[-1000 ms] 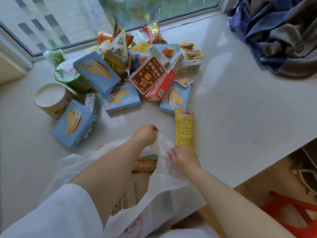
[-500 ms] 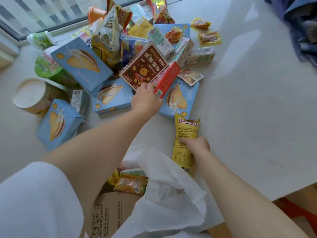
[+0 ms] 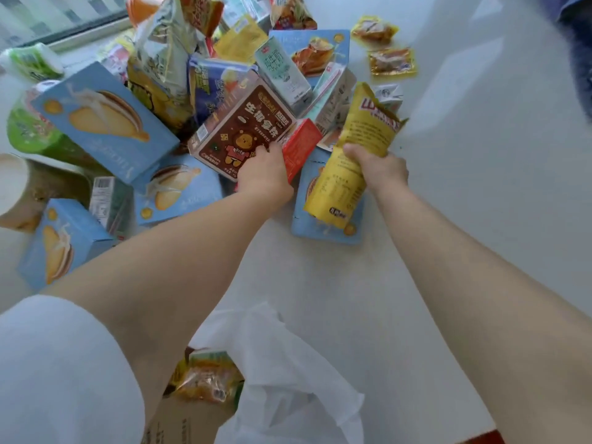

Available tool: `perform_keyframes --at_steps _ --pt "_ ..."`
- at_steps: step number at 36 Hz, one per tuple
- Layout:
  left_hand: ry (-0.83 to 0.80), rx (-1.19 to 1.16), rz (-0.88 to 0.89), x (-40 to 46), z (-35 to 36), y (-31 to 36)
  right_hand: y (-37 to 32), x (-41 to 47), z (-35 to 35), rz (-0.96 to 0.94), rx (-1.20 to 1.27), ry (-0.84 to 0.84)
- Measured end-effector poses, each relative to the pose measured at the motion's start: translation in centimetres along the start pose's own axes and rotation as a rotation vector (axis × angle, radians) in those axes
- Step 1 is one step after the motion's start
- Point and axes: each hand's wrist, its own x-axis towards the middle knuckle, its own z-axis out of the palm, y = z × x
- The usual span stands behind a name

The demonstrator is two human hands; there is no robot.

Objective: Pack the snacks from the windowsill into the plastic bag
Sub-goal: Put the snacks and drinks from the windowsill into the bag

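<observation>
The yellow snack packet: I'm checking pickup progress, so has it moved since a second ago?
Yes. The yellow snack packet lay flat just below the blue cake box; now the right hand grips it, lifted and tilted over that box.

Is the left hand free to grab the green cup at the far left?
Probably not yet: the left hand is gripping the brown box and red box, and a blue box overlaps the green cup.

The milk carton (image 3: 283,72) reads 纯牛奶; other print is too blurred.
</observation>
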Motion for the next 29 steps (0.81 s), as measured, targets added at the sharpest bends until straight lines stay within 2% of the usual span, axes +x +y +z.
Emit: perform_keyframes --at_steps 4,8,12,18,22,24,29 --pt "0.023 -0.054 -0.06 1.1 -0.3 -0.8 0.1 6.3 2.0 0.103 0.123 -0.098" --pt "0.037 -0.048 -0.059 1.4 -0.1 -1.2 -0.2 6.8 2.9 0.19 0.272 -0.165" --pt "0.04 -0.043 -0.038 1.7 0.0 -1.5 -0.9 5.5 2.9 0.144 0.406 -0.123" --pt "0.007 -0.088 -0.018 1.3 -0.8 -2.2 -1.3 2.7 1.4 -0.032 0.486 -0.026" --pt "-0.055 -0.212 -0.108 -0.4 -0.4 -2.4 -0.1 0.3 -0.7 -0.105 0.481 -0.16" --pt "-0.123 -0.333 -0.184 -1.6 0.0 -2.2 1.3 -0.5 -1.3 -0.107 0.379 -0.164" --pt "-0.164 -0.53 -0.3 -3.7 0.9 -1.7 3.9 -1.7 -1.7 0.081 0.206 -0.257"
